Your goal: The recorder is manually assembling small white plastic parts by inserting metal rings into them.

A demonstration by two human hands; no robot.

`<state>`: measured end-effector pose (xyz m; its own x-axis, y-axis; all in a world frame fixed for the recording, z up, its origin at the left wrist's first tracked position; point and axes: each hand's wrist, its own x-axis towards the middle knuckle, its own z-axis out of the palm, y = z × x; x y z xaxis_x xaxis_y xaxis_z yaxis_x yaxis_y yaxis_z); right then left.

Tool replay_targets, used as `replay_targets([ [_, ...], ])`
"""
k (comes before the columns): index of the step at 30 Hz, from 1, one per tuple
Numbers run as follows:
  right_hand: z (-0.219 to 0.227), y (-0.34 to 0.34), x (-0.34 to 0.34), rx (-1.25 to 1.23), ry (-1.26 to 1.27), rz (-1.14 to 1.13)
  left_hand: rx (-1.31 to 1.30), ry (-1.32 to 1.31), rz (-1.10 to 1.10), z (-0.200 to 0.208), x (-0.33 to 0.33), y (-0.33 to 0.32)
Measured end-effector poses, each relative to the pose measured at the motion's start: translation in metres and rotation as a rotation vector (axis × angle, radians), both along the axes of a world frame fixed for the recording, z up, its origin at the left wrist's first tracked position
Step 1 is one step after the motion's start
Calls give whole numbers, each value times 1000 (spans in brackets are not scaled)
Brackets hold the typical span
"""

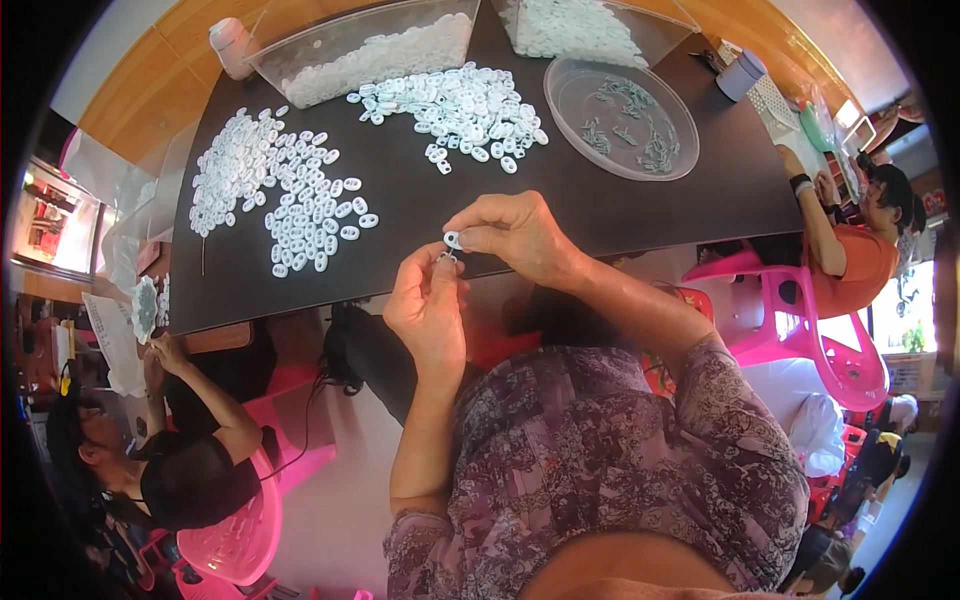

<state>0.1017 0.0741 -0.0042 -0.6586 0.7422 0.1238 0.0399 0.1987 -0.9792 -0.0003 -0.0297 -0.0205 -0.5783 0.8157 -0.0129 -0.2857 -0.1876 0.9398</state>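
Just past the table's near edge, my two hands meet fingertip to fingertip. My right hand (pixel 528 240) is closed, pinching a small white oval piece (pixel 452 240) with a dark hole between thumb and forefinger. Right below it, my left hand (pixel 428 312) pinches a tiny silvery piece (pixel 446 257), its exact kind too small to make out. The two pieces touch or nearly touch; I cannot tell which. Beyond my hands lies a pile of similar white oval pieces (pixel 465 112). Two more heaps, one of white ovals (pixel 312 215) and one behind it (pixel 232 165), spread at the left.
A round clear tray (pixel 572 128) holds small grey-green pieces. Behind stand two clear bins, one left (pixel 350 45) and one right (pixel 655 25), filled with white pieces. A grey-lidded container (pixel 741 76) and a white bottle (pixel 231 48) flank them. People sit on pink chairs at both sides.
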Motion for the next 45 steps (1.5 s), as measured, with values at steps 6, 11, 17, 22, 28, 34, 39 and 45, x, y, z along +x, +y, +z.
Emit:
replay_targets([
  [6, 0, -3, 1, 96, -42, -11, 6, 16, -12, -2, 1, 2],
  [11, -1, -8, 0, 157, -36, -15, 60, 38, 47, -4, 5, 6],
  [17, -4, -7, 0, 264, -66, -18, 79, 3, 7, -4, 7, 7],
  [22, -2, -12, -2, -155, 10, -46, 58, 14, -2, 0, 7, 7],
  [28, -7, -8, 4, 261, -1, -43, 55, -53, -14, 1, 8, 9],
  [34, 5, -13, 5, -166, -24, -29, 57, -131, 7, 1, 12, 12],
  [39, -2, -11, 6, 44, -40, -31, 43, -142, 29, -1, 10, 14],
  [45, -6, -12, 3, 768, -35, -128, 0, -252, 92, 1, 6, 19],
])
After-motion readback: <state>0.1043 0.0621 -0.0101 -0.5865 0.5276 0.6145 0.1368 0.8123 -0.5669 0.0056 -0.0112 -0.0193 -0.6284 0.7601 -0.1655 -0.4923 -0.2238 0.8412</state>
